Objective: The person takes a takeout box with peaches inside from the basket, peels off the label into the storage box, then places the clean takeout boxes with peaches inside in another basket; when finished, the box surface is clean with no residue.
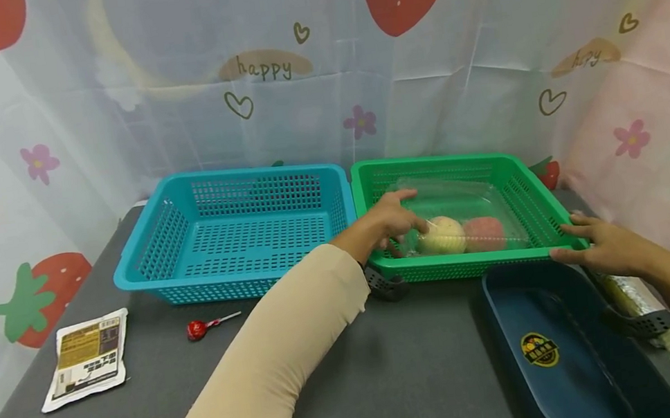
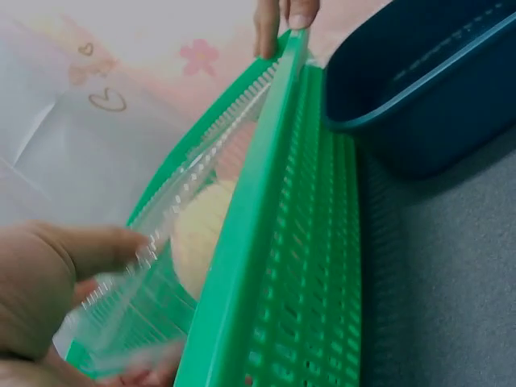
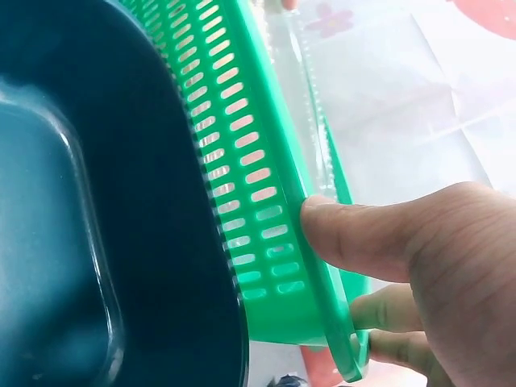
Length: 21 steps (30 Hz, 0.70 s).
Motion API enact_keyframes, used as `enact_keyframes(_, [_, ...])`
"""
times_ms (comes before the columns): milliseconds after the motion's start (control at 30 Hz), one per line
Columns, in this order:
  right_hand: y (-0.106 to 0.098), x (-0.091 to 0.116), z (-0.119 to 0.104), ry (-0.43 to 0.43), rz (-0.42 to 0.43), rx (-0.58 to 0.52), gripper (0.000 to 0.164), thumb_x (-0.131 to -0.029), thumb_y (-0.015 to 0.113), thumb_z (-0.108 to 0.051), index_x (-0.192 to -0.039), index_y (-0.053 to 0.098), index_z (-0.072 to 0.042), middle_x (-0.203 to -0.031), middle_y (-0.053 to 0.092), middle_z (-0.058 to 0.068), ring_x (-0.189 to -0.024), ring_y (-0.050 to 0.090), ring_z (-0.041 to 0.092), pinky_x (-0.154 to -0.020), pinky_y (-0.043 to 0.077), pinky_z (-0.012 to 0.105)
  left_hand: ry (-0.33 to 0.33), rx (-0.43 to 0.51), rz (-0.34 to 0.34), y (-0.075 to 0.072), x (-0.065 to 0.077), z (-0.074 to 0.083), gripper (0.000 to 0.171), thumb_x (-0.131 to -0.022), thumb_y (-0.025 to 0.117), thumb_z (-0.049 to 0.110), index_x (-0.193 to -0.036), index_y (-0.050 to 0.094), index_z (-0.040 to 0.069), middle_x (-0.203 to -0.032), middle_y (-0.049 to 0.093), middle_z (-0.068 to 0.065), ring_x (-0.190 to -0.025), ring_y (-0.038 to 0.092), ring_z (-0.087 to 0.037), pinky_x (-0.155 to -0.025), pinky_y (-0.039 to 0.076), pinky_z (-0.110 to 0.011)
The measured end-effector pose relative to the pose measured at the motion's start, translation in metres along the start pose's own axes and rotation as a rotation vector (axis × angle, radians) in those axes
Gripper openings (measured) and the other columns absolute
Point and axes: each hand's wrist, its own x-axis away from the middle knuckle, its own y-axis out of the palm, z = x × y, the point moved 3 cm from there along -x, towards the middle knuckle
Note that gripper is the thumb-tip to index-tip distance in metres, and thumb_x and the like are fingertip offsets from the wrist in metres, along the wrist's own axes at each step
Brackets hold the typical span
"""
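A clear plastic box (image 1: 459, 197) lies inside the green basket (image 1: 443, 269), holding a pale yellow round item (image 1: 442, 235) and a pink round item (image 1: 484, 234). My left hand (image 1: 391, 219) holds the box by its left end; in the left wrist view its thumb and fingers (image 2: 105, 251) are on either side of the clear plastic. At the basket's front right corner, my right hand (image 1: 612, 245) grips the rim. The right wrist view shows the thumb (image 3: 355, 234) on the rim and the other fingers on its far side.
A blue basket (image 1: 256, 285) stands left of the green one. In front are a red lollipop (image 1: 197, 330) and a white and brown packet (image 1: 88, 358). A dark blue tub (image 1: 567, 341) sits at front right, with a shiny package (image 1: 631, 295) beside it. A printed curtain (image 1: 299, 123) hangs behind.
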Motion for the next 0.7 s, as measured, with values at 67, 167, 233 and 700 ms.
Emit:
enact_keyframes(67, [0.000, 0.000, 0.000, -0.001, 0.003, 0.001, 0.080, -0.092, 0.062, -0.042, -0.136, 0.035, 0.019, -0.139, 0.024, 0.045, -0.120, 0.025, 0.067, -0.092, 0.025, 0.075, -0.026, -0.042, 0.013, 0.002, 0.000, 0.001, 0.077, -0.088, 0.071, 0.007, -0.150, 0.035, 0.035, -0.093, 0.063, -0.013, -0.041, 0.021, -0.013, -0.048, 0.035, -0.040])
enact_keyframes(167, [0.001, 0.000, -0.001, -0.002, 0.007, -0.001, 0.080, -0.092, 0.062, -0.042, -0.136, 0.035, 0.019, -0.139, 0.024, 0.045, -0.121, 0.025, 0.067, -0.092, 0.025, 0.075, -0.044, -0.083, 0.052, 0.005, 0.001, 0.001, 0.076, -0.088, 0.070, 0.004, -0.150, 0.035, 0.031, -0.115, 0.061, -0.015, -0.041, 0.020, -0.013, -0.049, 0.033, -0.039])
enact_keyframes(233, [0.002, 0.000, -0.001, -0.001, 0.008, -0.007, 0.080, -0.092, 0.062, -0.042, -0.137, 0.035, 0.019, -0.139, 0.024, 0.045, -0.121, 0.025, 0.067, -0.092, 0.025, 0.075, -0.048, -0.131, 0.085, 0.007, 0.003, 0.001, 0.074, -0.088, 0.069, 0.003, -0.150, 0.036, 0.028, -0.130, 0.053, -0.016, -0.042, 0.022, -0.014, -0.050, 0.037, -0.039])
enact_keyframes(700, [0.001, 0.007, 0.001, -0.012, 0.060, -0.058, 0.079, -0.094, 0.059, -0.041, -0.141, 0.030, 0.016, -0.144, 0.021, 0.041, -0.124, 0.023, 0.065, -0.091, 0.023, 0.076, 0.034, -0.438, 0.157, -0.003, 0.022, 0.013, 0.071, -0.089, 0.071, 0.012, -0.150, 0.036, 0.021, -0.149, 0.037, -0.011, -0.089, 0.055, -0.024, -0.058, 0.047, -0.038])
